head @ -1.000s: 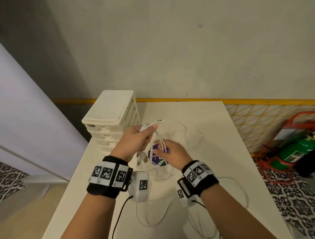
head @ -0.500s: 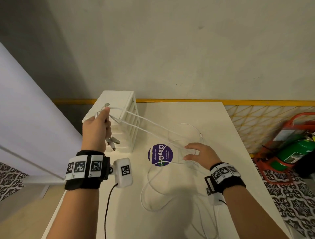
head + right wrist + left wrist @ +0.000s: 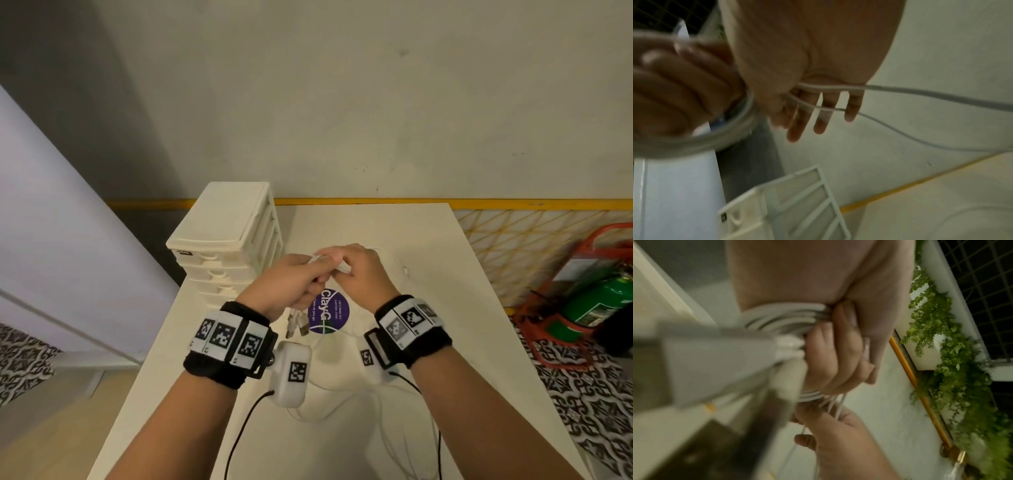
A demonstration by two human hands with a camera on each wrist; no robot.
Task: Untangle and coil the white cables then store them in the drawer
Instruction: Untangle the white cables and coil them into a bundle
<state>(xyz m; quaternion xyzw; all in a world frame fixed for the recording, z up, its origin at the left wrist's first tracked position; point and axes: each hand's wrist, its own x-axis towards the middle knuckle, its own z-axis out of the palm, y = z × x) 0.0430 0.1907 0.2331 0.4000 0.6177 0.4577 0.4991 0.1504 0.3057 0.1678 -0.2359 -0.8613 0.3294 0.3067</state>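
Both hands meet above the table's middle. My left hand grips a coil of white cables in its curled fingers, and the cables' USB plugs dangle below it. Touching it from the right, my right hand pinches loose strands of the same cables, which trail off to the right. Its other fingers hang fairly straight. More slack cable lies looped on the table near me. The cream drawer unit stands at the table's back left with its drawers closed.
A purple round sticker marks the white table under the hands. Black cords run from the wrist cameras. A green fire extinguisher in a red stand sits on the floor to the right. A wall lies behind.
Half a second ago my left hand was raised by the drawer unit, stretching the cables, with the right hand low at the right. Both hands have come together over the sticker.
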